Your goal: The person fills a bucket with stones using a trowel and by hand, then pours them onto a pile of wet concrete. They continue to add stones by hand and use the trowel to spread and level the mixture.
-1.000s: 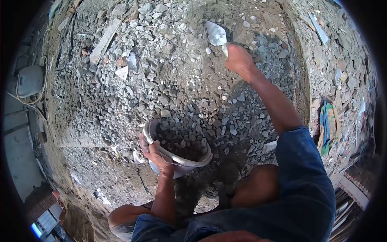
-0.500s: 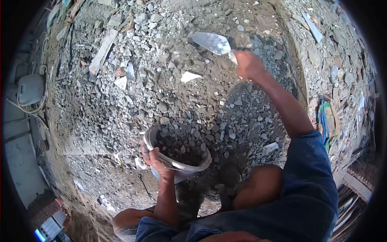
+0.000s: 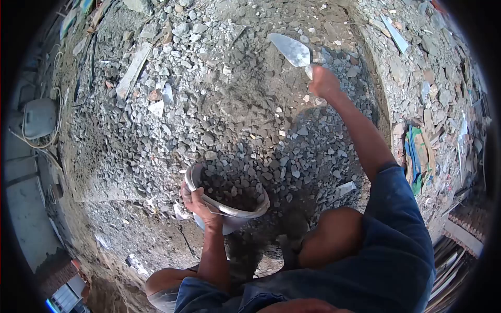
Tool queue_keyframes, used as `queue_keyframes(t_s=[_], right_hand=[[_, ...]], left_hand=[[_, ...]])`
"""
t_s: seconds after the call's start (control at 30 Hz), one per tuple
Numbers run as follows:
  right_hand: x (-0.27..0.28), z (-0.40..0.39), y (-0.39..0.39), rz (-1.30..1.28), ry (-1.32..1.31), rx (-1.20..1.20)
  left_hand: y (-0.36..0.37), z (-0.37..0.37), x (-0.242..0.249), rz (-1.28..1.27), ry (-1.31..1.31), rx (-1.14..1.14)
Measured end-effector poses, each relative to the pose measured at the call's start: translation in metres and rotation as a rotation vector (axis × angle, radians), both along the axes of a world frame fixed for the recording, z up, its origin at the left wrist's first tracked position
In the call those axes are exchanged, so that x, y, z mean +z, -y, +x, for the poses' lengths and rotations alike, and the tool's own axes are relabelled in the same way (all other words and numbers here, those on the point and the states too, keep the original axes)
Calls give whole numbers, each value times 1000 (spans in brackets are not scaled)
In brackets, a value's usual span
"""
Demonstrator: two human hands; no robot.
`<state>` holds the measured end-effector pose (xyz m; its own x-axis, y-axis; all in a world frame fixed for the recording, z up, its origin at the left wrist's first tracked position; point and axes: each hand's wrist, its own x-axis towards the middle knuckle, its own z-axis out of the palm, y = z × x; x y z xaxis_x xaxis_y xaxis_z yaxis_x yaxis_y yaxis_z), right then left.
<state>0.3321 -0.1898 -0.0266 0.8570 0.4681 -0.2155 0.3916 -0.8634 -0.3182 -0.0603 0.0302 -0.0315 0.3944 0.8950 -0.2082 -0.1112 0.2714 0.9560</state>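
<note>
My right hand (image 3: pixel 324 82) is closed around the handle of a pointed trowel (image 3: pixel 291 50). Its metal blade points up and to the left, over the gravelly ground. Near my knees, my left hand (image 3: pixel 198 204) grips the left rim of a bucket (image 3: pixel 232 224), which leans with its mouth facing away from me. Dark gravel (image 3: pixel 237 195) lies inside the bucket. Between bucket and trowel, loose grey stones (image 3: pixel 245 156) cover the ground, with a scraped patch of finer dirt (image 3: pixel 255 99) below the blade.
A long pale board piece (image 3: pixel 134 69) and white shards (image 3: pixel 156 108) lie on the left. To the right are a colourful cloth or sack (image 3: pixel 419 156) and a pale strip (image 3: pixel 395 34). A grey container (image 3: pixel 40 118) with a hose stands at far left.
My right hand and the trowel have moved slightly up and to the right. A white shard has left its spot in the middle of the ground. My left hand still holds the bucket.
</note>
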Motion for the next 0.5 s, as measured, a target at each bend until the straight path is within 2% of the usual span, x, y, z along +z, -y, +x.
queue_keyframes(t_s=[0.03,0.07,0.13,0.23,0.3,0.37,0.43,0.5], right_hand=[[-10,20,-2,38,-3,-116],[-16,10,-11,39,-8,-115],[-28,-14,-44,-59,29,34],[2,-62,-22,-121,-22,120],[20,-78,2,-269,-56,303],[17,-44,10,-220,40,122],[8,27,2,-140,106,-198],[-22,99,-12,-73,61,-343]], left_hand=[[0,1,-1,1,5,-4],[1,-2,-1,16,-8,-19],[-6,-5,4,43,-28,-34],[2,11,16,38,72,-60],[0,7,11,38,24,-74],[2,9,8,30,28,-1],[-1,10,8,56,10,-40],[-3,7,11,96,-28,-78]])
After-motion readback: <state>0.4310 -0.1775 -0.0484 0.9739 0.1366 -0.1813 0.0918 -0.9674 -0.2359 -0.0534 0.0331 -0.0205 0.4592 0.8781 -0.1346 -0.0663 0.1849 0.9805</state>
